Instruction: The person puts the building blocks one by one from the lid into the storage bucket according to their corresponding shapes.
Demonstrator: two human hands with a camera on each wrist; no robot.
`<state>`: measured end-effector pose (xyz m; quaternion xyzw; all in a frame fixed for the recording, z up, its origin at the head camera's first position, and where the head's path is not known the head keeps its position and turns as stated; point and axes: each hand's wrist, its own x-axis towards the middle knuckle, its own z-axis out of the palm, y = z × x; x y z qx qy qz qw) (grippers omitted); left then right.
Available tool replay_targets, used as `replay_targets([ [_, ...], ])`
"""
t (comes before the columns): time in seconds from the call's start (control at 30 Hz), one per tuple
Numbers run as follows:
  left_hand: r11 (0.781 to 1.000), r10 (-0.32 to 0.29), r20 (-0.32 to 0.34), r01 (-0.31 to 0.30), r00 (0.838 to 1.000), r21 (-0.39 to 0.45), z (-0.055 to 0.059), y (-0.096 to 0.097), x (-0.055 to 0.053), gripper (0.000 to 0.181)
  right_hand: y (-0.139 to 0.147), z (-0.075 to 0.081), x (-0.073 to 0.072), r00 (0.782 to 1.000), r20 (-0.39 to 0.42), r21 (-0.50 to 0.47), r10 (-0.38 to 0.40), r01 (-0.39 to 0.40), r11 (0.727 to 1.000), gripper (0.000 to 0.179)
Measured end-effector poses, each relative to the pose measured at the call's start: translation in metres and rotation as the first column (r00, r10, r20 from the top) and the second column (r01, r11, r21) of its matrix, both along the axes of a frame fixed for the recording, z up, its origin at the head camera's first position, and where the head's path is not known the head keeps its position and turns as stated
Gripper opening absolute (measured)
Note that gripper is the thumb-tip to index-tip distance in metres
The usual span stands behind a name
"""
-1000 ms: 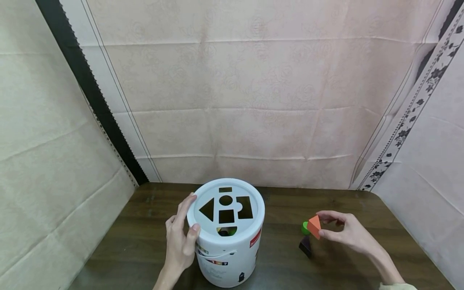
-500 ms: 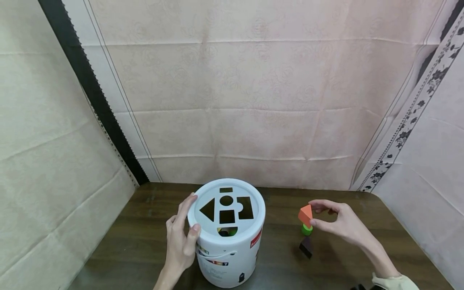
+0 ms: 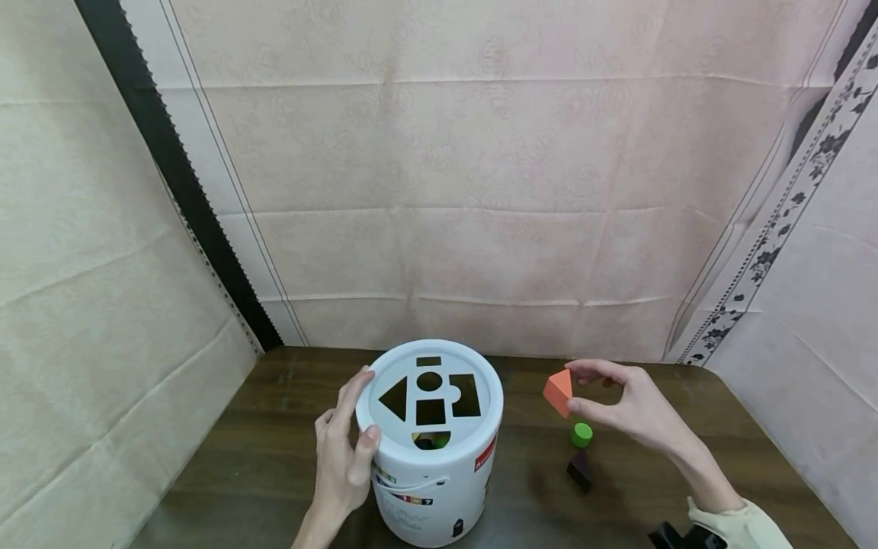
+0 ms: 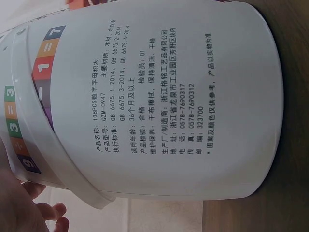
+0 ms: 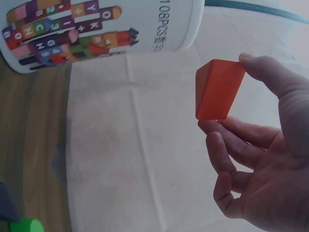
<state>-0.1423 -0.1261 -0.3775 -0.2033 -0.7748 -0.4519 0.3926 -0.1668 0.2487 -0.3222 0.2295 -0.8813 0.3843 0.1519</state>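
A white bucket [image 3: 418,518] stands upright on the table, its pale lid [image 3: 394,446] cut with several shaped holes. My left hand [image 3: 343,450] grips the lid's left edge, thumb in front and fingers farther back. To the right, my right hand [image 3: 631,404] pinches an orange triangular prism block [image 3: 559,393] between thumb and fingertips, raised over the table. The right wrist view shows the same block [image 5: 219,89] held by its ends. Nearer me than that hand lie a green cylinder block [image 3: 581,435] and a dark block [image 3: 579,471]. Through the front hole, bits of green and yellow show inside the bucket.
The dark wooden table [image 3: 274,473] ends at a pale cloth backdrop [image 3: 480,191], with more cloth walls to left and right. A white handle [image 4: 63,145] hangs against the bucket's side. A black device [image 3: 686,537] sits at the right wrist.
My right hand has carried the orange prism up and leftward, away from the green cylinder and toward the bucket. My left hand keeps its place on the lid.
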Motion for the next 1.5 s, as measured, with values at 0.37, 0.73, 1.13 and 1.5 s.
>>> replay_targets([
  [0.37,1.0,-0.003,0.002,0.003,1.0,0.004,-0.001,0.0,-0.001,0.06,-0.022,0.018,0.002,1.0,-0.015,-0.018,0.018,-0.019,1.0,0.042],
  [0.73,1.0,0.002,-0.007,-0.002,1.0,0.002,-0.002,0.0,-0.001,0.06,-0.064,0.057,0.019,0.995,0.002,-0.038,0.099,-0.098,0.994,0.044],
  [1.13,1.0,-0.002,-0.004,0.002,1.0,0.0,-0.002,0.0,-0.002,0.061,-0.098,0.071,0.02,0.974,-0.008,-0.048,0.227,-0.227,0.973,0.044],
  [1.5,1.0,-0.009,-0.008,0.009,1.0,0.007,-0.001,0.0,-0.001,0.06,-0.115,0.067,0.013,0.969,-0.017,-0.038,0.246,-0.247,0.968,0.046],
])
